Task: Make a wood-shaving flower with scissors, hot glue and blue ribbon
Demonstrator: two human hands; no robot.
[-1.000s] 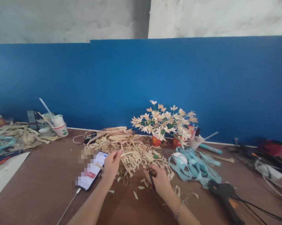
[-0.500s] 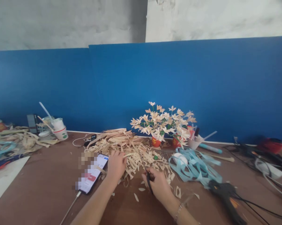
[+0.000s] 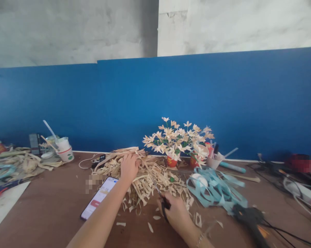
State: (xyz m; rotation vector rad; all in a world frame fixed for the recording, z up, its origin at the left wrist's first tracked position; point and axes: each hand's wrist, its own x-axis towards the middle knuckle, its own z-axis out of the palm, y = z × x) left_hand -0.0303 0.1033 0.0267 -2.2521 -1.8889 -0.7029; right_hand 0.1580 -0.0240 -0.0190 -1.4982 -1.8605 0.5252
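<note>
My right hand [image 3: 178, 212] holds black-handled scissors [image 3: 166, 204]; their blades point forward and left over the near side of a pile of dried, pale husk strips [image 3: 147, 186]. Whether the blades are apart I cannot make out. My left hand [image 3: 130, 168] reaches onto the back of the pile, its fingers curled down on the strips and their tips partly hidden. Below the left forearm lies a lit phone [image 3: 100, 198], partly covered by that arm. A few pale petal-shaped offcuts [image 3: 150, 227] lie on the brown table [image 3: 134, 237] between the arms.
Behind the pile stand husk flowers [image 3: 182, 139] in red pots [image 3: 172, 161]. To the right are light-blue ribbon [image 3: 217, 191], a black glue gun [image 3: 249, 220] and tangled cables. White cups [image 3: 66, 155] and more husk strips [image 3: 31, 160] lie left. A blue panel [image 3: 119, 103] closes the back.
My left hand has moved farther from me, from beside the phone to the back of the pile. My right hand keeps the scissors near the pile's front. The view has tilted up slightly.
</note>
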